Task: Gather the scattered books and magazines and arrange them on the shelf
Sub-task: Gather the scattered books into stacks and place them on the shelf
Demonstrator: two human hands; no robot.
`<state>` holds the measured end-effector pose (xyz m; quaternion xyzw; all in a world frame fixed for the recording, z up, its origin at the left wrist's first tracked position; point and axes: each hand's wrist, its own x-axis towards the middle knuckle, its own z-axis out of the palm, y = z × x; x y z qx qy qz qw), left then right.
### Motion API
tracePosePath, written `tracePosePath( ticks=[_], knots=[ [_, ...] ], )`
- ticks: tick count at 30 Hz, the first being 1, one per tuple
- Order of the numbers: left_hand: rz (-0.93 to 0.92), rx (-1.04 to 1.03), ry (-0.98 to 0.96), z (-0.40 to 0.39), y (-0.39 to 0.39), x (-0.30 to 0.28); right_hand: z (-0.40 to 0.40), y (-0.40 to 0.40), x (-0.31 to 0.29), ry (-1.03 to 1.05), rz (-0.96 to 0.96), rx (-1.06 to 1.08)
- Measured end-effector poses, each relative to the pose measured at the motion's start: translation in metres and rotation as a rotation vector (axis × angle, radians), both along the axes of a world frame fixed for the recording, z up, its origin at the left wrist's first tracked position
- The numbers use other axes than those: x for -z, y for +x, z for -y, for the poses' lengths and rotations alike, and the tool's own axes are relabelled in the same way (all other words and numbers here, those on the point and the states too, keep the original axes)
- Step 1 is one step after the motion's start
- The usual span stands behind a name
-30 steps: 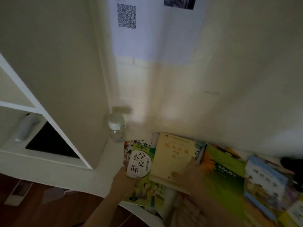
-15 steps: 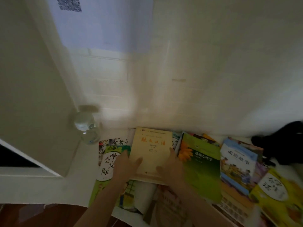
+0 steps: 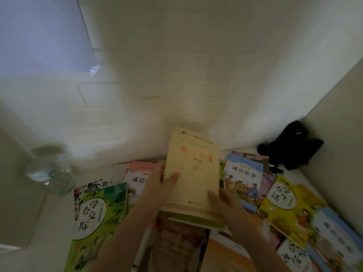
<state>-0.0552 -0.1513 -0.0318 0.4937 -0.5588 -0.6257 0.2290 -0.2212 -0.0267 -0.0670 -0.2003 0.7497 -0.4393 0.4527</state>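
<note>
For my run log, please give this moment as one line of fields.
phase: gathering | left hand: holds cream book | right hand: holds same book, green book under it | other books: lying on table | bottle: left, untouched

Cream book [image 3: 193, 173]: matt paper cover, plain finish. Green book [image 3: 98, 211] and blue book [image 3: 243, 177]: glossy printed paper covers. Bottle [image 3: 50, 171]: clear, smooth plastic. Desk [image 3: 53, 222]: smooth, white, matt. Black item [image 3: 290, 146] at far right corner: matt; material indeterminate. Wall [image 3: 176, 65]: smooth tile.
</note>
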Motion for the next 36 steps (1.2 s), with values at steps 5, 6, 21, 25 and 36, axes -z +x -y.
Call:
tracePosePath(
  ticks=[5, 6, 21, 25, 36],
  knots=[
    [0.707, 0.232, -0.339, -0.019, -0.045, 0.070, -0.008, -0.027, 0.023, 0.308, -0.440, -0.127],
    [0.781, 0.241, -0.345, -0.022, -0.047, 0.078, -0.005, -0.027, 0.028, 0.362, -0.468, -0.175],
    [0.391, 0.196, 0.004, 0.000, -0.068, 0.086, 0.008, -0.042, 0.032, 0.359, 0.073, 0.114],
    [0.330, 0.194, 0.005, -0.012, -0.063, 0.078, -0.005, -0.047, 0.027, 0.357, 0.179, 0.166],
    [0.118, 0.406, 0.161, -0.097, -0.061, 0.046, -0.126, -0.043, -0.001, 0.120, 0.254, 0.260]
  ],
)
